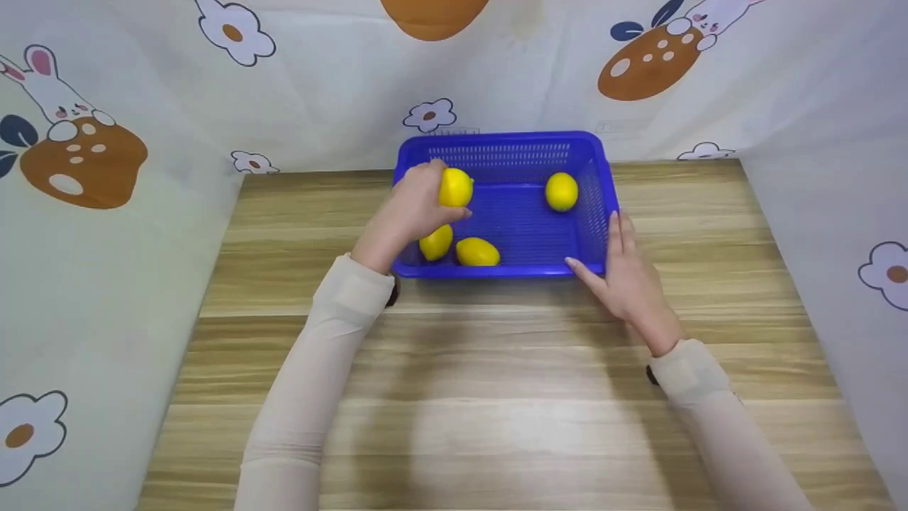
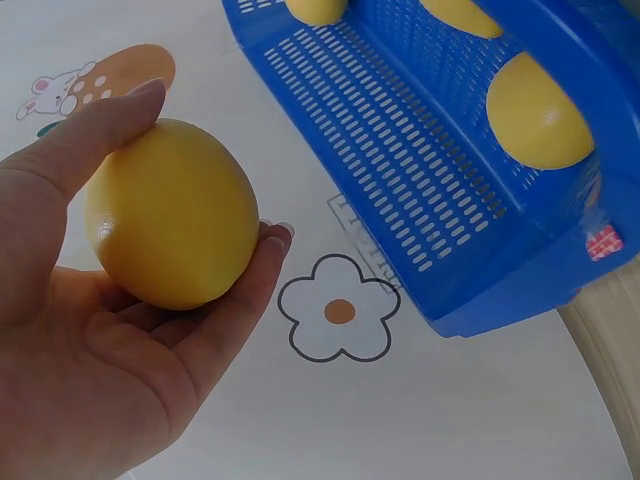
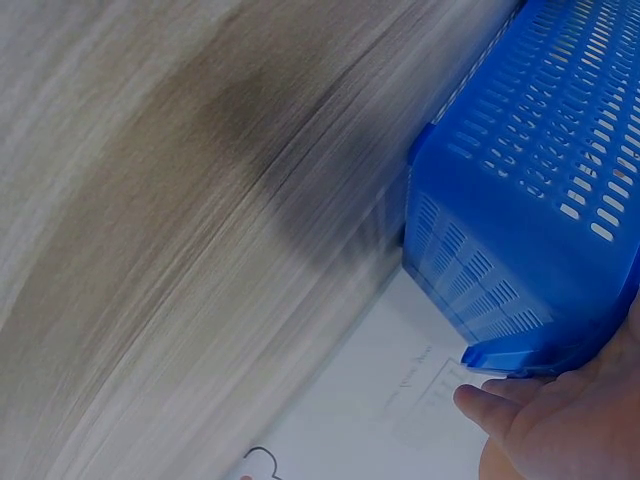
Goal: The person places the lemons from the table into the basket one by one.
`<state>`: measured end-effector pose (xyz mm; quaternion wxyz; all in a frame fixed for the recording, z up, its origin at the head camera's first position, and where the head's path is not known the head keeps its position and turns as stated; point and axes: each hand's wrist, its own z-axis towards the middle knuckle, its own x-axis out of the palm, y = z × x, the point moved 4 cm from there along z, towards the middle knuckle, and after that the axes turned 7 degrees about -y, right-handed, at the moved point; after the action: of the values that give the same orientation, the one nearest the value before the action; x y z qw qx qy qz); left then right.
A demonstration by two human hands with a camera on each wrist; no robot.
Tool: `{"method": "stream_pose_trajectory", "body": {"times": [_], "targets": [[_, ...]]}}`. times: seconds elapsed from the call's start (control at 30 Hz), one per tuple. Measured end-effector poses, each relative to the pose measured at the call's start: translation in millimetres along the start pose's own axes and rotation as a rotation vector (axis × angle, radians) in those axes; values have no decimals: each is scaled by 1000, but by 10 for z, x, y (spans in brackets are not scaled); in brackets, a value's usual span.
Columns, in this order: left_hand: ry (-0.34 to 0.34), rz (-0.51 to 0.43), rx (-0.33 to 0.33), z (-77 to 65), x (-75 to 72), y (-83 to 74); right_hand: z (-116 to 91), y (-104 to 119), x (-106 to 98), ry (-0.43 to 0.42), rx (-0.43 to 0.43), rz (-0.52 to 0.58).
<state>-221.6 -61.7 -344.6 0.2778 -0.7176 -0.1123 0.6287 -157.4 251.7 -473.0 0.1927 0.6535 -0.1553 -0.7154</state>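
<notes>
My left hand [image 1: 417, 202] grips a lemon [image 1: 456, 188] between thumb and fingers, over the left part of a blue plastic basket [image 1: 506, 271]. In the left wrist view the held lemon [image 2: 172, 214] rests against the curled fingers, with the thumb over its top. Two lemons lie at the basket's front left, one lemon [image 1: 435, 243] below my wrist and another lemon [image 1: 477, 252] against the front wall. A third lemon [image 1: 562, 192] is near the right wall. At the front right corner my right hand [image 1: 633, 284] touches the rim, fingers straight along the right side, thumb at the front edge.
The basket stands at the back of a wood-grain table [image 1: 511, 397], close to a white cloth [image 1: 326, 92] printed with flowers and rabbits. More of this cloth borders the table on the left and right.
</notes>
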Motion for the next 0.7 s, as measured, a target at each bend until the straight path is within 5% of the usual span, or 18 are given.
{"method": "stream_pose_trajectory", "body": {"times": [0.7], "targets": [[55,7,-57,352,-5,-66,-5,-6,-1,-7,-1,-4]]}}
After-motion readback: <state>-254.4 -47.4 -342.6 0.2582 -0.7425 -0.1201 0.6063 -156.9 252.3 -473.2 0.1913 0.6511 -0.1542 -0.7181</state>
